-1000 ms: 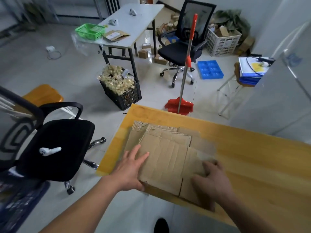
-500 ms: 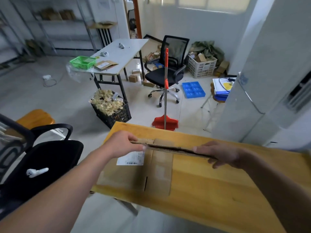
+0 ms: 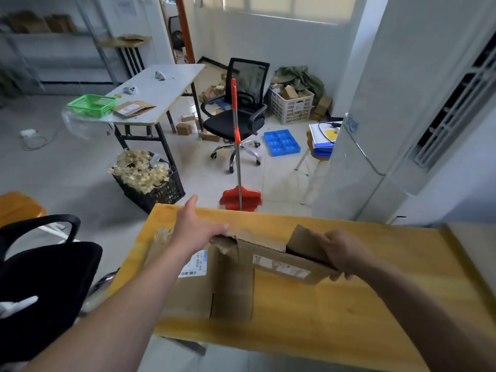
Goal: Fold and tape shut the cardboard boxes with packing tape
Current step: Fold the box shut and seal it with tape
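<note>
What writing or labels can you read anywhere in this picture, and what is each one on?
None can be read.
White shipping label on the cardboard box: barcode and print, too blurred.
Label strip on the flap gripped by the right hand: smeared, unreadable.
Blue mark on the white air conditioner: too blurred.
Label on the flat carton on the white table: too small.

Brown cardboard box (image 3: 230, 280) with white label (image 3: 194, 265), yellow table (image 3: 335, 304), red dustpan (image 3: 240, 198), green basket (image 3: 91, 103).

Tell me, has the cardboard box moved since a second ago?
Yes. The cardboard box, earlier flat on the wooden table, is now lifted and opening between the left hand and right hand.
</note>
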{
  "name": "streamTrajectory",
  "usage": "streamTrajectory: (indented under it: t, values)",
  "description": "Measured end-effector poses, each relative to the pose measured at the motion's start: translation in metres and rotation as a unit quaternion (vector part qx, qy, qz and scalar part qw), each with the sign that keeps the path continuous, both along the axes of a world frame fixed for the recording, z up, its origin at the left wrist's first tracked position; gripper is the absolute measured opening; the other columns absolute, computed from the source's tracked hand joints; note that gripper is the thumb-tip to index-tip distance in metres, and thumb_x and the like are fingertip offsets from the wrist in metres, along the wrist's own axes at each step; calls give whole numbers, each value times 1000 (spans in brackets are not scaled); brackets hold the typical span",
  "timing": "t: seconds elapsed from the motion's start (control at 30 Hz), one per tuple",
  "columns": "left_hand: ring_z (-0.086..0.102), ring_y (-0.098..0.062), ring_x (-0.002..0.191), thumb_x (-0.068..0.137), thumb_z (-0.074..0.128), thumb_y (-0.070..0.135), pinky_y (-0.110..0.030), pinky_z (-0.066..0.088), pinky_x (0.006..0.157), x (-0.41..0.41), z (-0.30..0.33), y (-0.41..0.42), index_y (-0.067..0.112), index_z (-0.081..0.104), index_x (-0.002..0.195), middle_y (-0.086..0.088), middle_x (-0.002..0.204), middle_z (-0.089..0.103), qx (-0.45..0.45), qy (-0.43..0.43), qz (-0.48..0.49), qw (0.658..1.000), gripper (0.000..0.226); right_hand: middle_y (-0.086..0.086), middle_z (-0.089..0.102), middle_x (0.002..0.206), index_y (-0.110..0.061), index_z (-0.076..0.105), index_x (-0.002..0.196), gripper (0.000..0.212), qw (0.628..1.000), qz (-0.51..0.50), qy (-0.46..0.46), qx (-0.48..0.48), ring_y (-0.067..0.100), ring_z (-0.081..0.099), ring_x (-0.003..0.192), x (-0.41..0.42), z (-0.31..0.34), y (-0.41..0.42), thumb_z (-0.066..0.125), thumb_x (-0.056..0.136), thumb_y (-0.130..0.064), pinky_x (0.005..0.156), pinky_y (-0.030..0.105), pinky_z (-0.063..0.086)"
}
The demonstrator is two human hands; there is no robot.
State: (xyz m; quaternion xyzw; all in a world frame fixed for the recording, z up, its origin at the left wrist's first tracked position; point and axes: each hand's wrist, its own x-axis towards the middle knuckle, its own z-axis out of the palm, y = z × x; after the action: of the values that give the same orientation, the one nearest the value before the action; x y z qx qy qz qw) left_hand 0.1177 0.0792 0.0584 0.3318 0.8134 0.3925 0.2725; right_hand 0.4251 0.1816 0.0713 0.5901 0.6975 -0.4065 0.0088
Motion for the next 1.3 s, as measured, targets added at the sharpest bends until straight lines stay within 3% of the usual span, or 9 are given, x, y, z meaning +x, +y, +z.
streamTrajectory:
  t: [0.27, 0.5, 0.6, 0.7, 0.9, 1.0, 1.1, 1.17, 1.3]
  values:
    - [44, -27, 129, 71, 79, 6, -32, 46, 97, -15, 9, 43, 22, 16, 154, -7, 149, 40, 1, -39, -59, 997, 105, 2, 70, 58, -15, 68, 88, 20, 999, 17, 34, 13, 13, 64, 45, -19, 9, 3, 60, 97, -31, 38, 20, 41]
    - [59, -19, 96, 73, 64, -2, -24, 46, 53, -2, 43, 73, 43, -4, 150, 2, 129, 48, -93, 45, -276, 956, 112, 4, 62, 46, -10, 65, 66, 22, 974, -174, 21, 144, 12, 58, 40, -10, 23, 4, 58, 86, -16, 38, 21, 38]
    - [61, -13, 80, 75, 63, 2, -24, 47, 54, 24, 48, 81, 47, -6, 148, 6, 103, 53, -111, 97, -367, 919, 110, 5, 62, 58, -12, 64, 64, 19, 970, -172, -96, 143, 19, 61, 55, 5, 28, 3, 58, 81, -18, 44, 26, 40]
    - [60, -20, 92, 77, 62, 3, -23, 49, 62, 56, 32, 90, 39, -7, 152, -7, 120, 55, -115, 101, -372, 916, 108, 2, 58, 63, -15, 56, 65, 20, 968, -125, -191, 102, 15, 56, 58, 19, 16, -9, 53, 84, -20, 43, 24, 34]
    - [62, -19, 83, 70, 70, -2, -28, 53, 57, 100, 21, 112, 34, -15, 151, -12, 125, 56, -90, 69, -365, 924, 122, 5, 59, 67, -12, 57, 67, 17, 967, -211, -129, 66, 18, 58, 63, 68, 12, -22, 55, 83, -14, 46, 25, 36]
    - [55, -18, 95, 71, 73, 1, -25, 49, 63, 142, 28, 117, 25, 13, 152, -10, 129, 55, -41, 80, -358, 929, 104, 7, 66, 74, -12, 65, 78, 9, 948, -305, -61, 66, 19, 63, 68, 111, 27, -30, 57, 83, -14, 49, 24, 42]
    - [56, -20, 91, 71, 76, 6, -28, 51, 65, 201, 38, 126, 19, 52, 118, -5, 106, 62, 9, 101, -394, 913, 54, 8, 68, 80, -12, 66, 84, 8, 922, -377, -47, 73, 22, 65, 75, 167, 46, -39, 58, 85, -14, 58, 33, 53]
    - [58, -22, 84, 71, 73, 7, -33, 51, 64, 250, 44, 133, 17, 58, 99, -2, 91, 62, 28, 110, -431, 895, 34, 12, 68, 83, -9, 67, 87, 10, 908, -407, -44, 89, 24, 65, 78, 210, 53, -46, 58, 86, -13, 68, 40, 57]
    - [57, -19, 74, 76, 68, 13, -26, 39, 54, 362, 52, 138, 20, 61, 86, 4, 78, 61, 64, 114, -492, 861, 15, 13, 63, 79, -7, 63, 89, 9, 885, -456, -26, 93, 22, 58, 68, 311, 57, -70, 55, 90, -11, 53, 31, 43]
